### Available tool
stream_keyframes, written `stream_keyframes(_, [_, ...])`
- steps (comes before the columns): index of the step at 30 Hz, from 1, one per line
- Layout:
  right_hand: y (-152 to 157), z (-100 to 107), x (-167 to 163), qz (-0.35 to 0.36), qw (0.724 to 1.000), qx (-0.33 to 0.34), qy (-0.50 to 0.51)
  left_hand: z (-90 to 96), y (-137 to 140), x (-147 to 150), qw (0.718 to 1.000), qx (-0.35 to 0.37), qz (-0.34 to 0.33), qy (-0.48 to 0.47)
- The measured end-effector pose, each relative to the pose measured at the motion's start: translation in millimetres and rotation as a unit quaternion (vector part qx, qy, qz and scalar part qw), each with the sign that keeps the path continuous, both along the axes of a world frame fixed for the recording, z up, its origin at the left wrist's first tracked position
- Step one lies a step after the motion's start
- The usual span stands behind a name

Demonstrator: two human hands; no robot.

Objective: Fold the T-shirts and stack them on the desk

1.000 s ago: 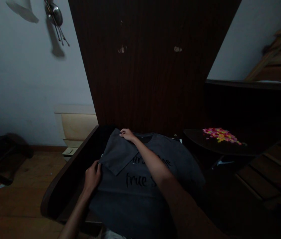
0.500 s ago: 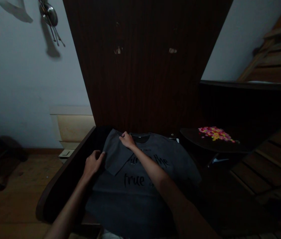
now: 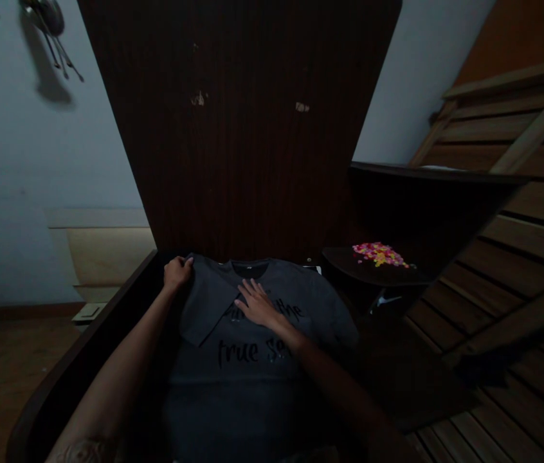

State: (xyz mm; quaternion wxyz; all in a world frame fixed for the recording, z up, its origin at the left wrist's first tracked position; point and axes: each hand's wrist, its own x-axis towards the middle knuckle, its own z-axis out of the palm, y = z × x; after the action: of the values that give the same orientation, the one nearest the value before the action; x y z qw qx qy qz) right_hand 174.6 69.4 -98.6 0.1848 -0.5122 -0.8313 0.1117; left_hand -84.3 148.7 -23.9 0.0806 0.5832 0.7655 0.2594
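A dark grey T-shirt (image 3: 233, 376) with black lettering lies face up, its collar toward the tall dark panel. My left hand (image 3: 177, 273) is at the shirt's upper left shoulder edge, fingers curled and pinching the cloth there. My right hand (image 3: 257, 303) rests on the chest just below the collar, fingers spread over the print. Parts of the lettering are covered by this hand and forearm. The lower part of the shirt fades into shadow.
A tall dark wooden panel (image 3: 247, 141) stands behind the shirt, and a raised dark side edge (image 3: 93, 341) runs along the left. To the right, a low rounded shelf (image 3: 373, 275) bears a pile of pink and yellow bits (image 3: 379, 253). Wooden slats (image 3: 523, 276) rise farther right.
My left hand has moved up from beside the sleeve to the shoulder edge and closed on it. My right hand has shifted from the shoulder onto the chest and spread out. The view has turned right.
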Motion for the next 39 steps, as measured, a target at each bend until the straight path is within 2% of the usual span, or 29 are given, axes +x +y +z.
stream_keyframes(3, [3.3, -1.0, 33.7, -0.048, 0.998, -0.022, -0.038, -8.8, -4.5, -2.2, 0.999, 0.032, 0.026, 0.014])
stream_keyframes(7, [8.5, 1.7, 82.7, -0.081, 0.995, -0.053, -0.04, -14.0, -19.9, 9.7, 0.981, 0.143, 0.022, 0.127])
stream_keyframes(8, [8.6, 2.9, 95.2, -0.098, 0.993, -0.049, -0.033, -13.8, -23.2, 15.8, 0.974, 0.163, -0.004, 0.156])
stream_keyframes(10, [7.4, 5.4, 121.2, -0.146, 0.988, -0.032, -0.027, -13.1, -26.7, 31.0, 0.962, 0.163, -0.104, 0.195])
stream_keyframes(12, [4.8, 7.5, 148.3, -0.205, 0.978, -0.016, -0.025, -14.6, -25.3, 47.9, 0.945, 0.127, -0.219, 0.206])
stream_keyframes(14, [1.6, 8.3, 174.7, -0.249, 0.968, -0.009, -0.012, -19.9, -20.1, 63.3, 0.936, 0.087, -0.281, 0.193])
stream_keyframes(17, [-3.2, 6.5, 207.5, -0.285, 0.958, -0.024, 0.017, -33.8, -10.5, 77.4, 0.943, 0.055, -0.285, 0.165])
stream_keyframes(20, [-5.0, 3.2, 226.4, -0.282, 0.958, -0.032, 0.053, -47.6, -5.5, 80.7, 0.944, 0.038, -0.276, 0.177])
stream_keyframes(24, [1.1, 3.9, 233.2, -0.263, 0.959, -0.062, 0.086, -55.1, -8.2, 79.1, 0.935, 0.045, -0.27, 0.227])
stream_keyframes(28, [10.7, 15.0, 233.1, -0.276, 0.958, -0.057, 0.052, -51.9, -14.0, 81.9, 0.932, 0.07, -0.265, 0.236])
stream_keyframes(31, [16.5, 29.9, 232.4, -0.283, 0.958, -0.041, 0.013, -47.6, -19.3, 95.1, 0.933, 0.098, -0.285, 0.197])
stream_keyframes(34, [23.2, 49.6, 228.6, -0.28, 0.959, -0.024, -0.024, -44.4, -30.1, 124.2, 0.923, 0.112, -0.35, 0.111])
stream_keyframes(37, [33.5, 70.8, 218.5, -0.305, 0.951, -0.001, -0.043, -44.5, -49.3, 167.6, 0.895, 0.116, -0.429, -0.028])
stream_keyframes(39, [42.3, 84.0, 207.7, -0.314, 0.949, 0.011, -0.033, -47.0, -65.4, 200.6, 0.861, 0.1, -0.475, -0.152])
